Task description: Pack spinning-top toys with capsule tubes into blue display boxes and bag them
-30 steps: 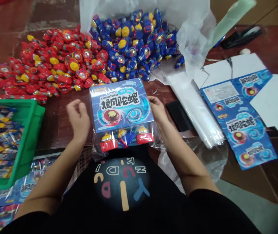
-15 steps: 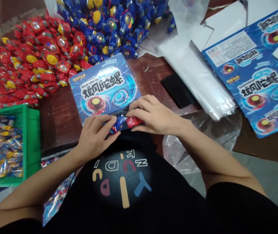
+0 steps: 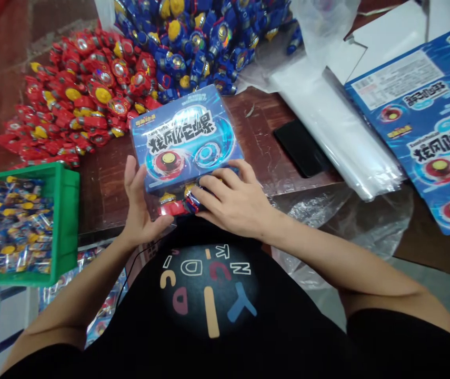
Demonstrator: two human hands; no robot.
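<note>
A blue printed toy box, with spinning tops pictured on its top face, lies in front of me. Red and blue toys show along its near side under shiny clear film. My left hand is at the box's near left corner, its fingers raised and spread, the thumb reaching toward the toys. Curled over the near right edge, my right hand has its fingertips on the toys and the box. Its thumb is low against the near side, and the palm hides the right part of that side.
Heaps of red toys and blue toys lie behind the box. A green crate of wrapped toys stands left. To the right are a black phone, clear plastic bags and flat printed cardboard.
My left hand has come off the toys, moved left and spread its fingers. My right hand stays at the near right edge, now further over the toys. The whole view has shifted slightly.
</note>
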